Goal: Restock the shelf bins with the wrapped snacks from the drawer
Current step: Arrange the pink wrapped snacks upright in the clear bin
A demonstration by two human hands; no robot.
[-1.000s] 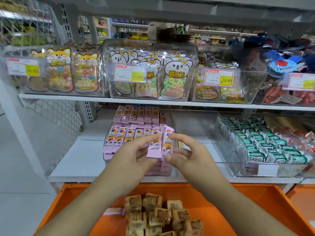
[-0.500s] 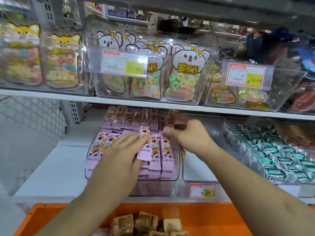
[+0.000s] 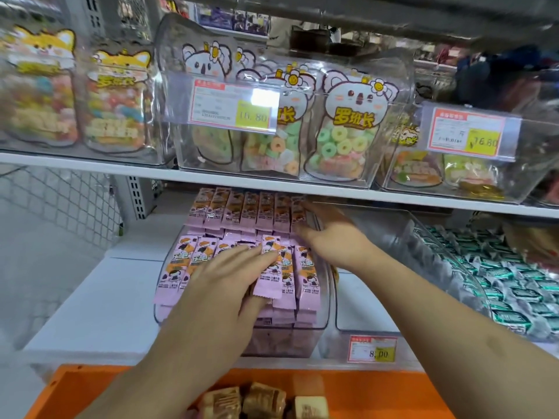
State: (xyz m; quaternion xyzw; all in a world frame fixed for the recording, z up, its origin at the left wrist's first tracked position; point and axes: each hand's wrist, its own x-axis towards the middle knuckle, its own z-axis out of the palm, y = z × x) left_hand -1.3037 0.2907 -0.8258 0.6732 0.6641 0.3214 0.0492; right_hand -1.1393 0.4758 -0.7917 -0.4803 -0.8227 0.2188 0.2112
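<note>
At the front edge of the lower shelf, the left hand [image 3: 223,282] pinches a pink snack bar [image 3: 269,270] over the clear bin [image 3: 314,334]; the right hand [image 3: 329,237], grip released, flattens the back row. The bar should probably go in parallel with its neighbours.
</note>
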